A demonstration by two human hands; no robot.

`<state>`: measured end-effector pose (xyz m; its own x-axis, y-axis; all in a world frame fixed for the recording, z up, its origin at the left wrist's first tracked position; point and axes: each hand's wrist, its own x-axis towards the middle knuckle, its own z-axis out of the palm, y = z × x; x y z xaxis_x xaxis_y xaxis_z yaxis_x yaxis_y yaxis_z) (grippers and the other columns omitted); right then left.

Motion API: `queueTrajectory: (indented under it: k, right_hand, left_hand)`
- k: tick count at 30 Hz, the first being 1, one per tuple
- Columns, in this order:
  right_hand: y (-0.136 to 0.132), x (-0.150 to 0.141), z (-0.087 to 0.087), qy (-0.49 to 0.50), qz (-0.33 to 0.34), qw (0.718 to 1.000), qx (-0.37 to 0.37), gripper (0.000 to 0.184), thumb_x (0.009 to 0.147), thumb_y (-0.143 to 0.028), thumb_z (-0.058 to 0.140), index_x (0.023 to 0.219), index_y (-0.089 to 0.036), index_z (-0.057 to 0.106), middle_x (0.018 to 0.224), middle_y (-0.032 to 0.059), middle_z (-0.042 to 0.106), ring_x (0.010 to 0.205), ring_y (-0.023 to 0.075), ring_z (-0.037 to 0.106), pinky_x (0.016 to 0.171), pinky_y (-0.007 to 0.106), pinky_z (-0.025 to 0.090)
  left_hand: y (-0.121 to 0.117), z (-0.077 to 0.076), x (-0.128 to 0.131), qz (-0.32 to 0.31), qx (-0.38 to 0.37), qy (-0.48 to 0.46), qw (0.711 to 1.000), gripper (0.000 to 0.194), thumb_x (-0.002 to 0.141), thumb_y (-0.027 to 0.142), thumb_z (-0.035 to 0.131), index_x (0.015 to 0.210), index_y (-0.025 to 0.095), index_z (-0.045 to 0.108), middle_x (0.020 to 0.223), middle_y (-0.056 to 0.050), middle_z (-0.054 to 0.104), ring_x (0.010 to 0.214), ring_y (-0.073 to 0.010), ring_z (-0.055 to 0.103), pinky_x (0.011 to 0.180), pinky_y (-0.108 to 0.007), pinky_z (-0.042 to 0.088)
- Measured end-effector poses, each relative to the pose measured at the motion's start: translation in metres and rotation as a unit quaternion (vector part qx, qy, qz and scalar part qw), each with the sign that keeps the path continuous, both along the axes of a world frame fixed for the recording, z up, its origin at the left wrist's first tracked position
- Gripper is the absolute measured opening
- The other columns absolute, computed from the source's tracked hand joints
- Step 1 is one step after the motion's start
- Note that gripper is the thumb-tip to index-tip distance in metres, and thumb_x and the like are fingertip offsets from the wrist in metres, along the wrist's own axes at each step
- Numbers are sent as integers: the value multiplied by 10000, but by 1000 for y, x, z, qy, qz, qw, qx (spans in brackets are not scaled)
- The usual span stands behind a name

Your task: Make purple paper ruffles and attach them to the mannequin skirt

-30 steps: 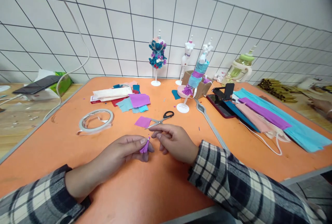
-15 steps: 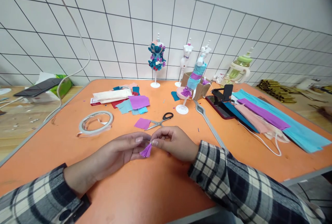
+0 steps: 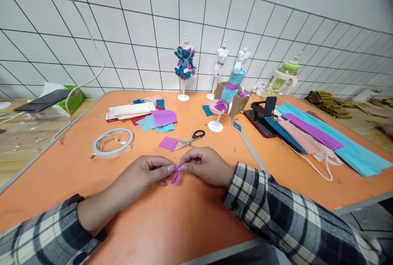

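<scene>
Both hands meet low over the orange table (image 3: 190, 224), pinching a small purple crepe-paper tassel (image 3: 176, 176) between them. My left hand (image 3: 144, 175) grips it with thumb and forefinger from the left. My right hand (image 3: 205, 166) pinches its top from the right, fingers curled. The tassel's fringe hangs down toward the table. Just beyond my hands lie a purple paper square (image 3: 168, 143) and black-handled scissors (image 3: 189, 140).
A tape roll (image 3: 113, 142) lies at the left, a pile of coloured paper pieces (image 3: 153, 119) behind it. Three small dress mannequins (image 3: 229, 89) stand at the back. A phone on a stand (image 3: 264, 115), long crepe sheets (image 3: 322, 138) and a green-lidded bottle (image 3: 282, 78) are at the right.
My right hand has come to the tassel and pinched it. Both hands have closed in on the tassel, which looks more bunched and hangs downward.
</scene>
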<state>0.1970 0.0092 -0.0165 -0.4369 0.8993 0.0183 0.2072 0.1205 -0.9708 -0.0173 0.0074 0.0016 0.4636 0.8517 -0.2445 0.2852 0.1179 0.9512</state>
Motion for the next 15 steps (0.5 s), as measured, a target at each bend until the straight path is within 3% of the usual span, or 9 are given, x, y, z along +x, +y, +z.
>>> queueTrajectory:
  k: [5,10,12,15]
  right_hand:
    - [1,1,-1,19,-80,994,66,73,827,-237,721,845,-167,730,799,17,694,756,147,609,739,283,493]
    - [0,0,0,-2,-55,996,64,35,825,-171,691,822,-170,726,810,16,702,746,141,611,736,282,488]
    - [0,-1,0,-3,-61,996,59,37,824,-187,696,826,-166,726,805,16,700,730,138,600,718,277,478]
    - [-1,-2,0,9,-109,994,29,122,840,-277,697,852,-157,717,753,10,662,638,119,542,608,248,430]
  left_hand:
    - [2,-3,-4,59,-49,-24,997,304,708,473,796,801,184,805,786,-82,755,736,-205,652,635,-282,516]
    - [5,-8,-9,97,-19,-57,993,299,751,486,777,868,211,778,897,-68,743,835,-223,662,709,-307,544]
    - [5,-7,-10,121,33,-63,990,330,807,512,724,987,237,749,1024,-71,730,968,-257,656,787,-342,545]
    - [0,-1,-9,136,208,4,969,334,803,508,732,1019,255,701,1087,-65,701,1047,-275,620,902,-377,498]
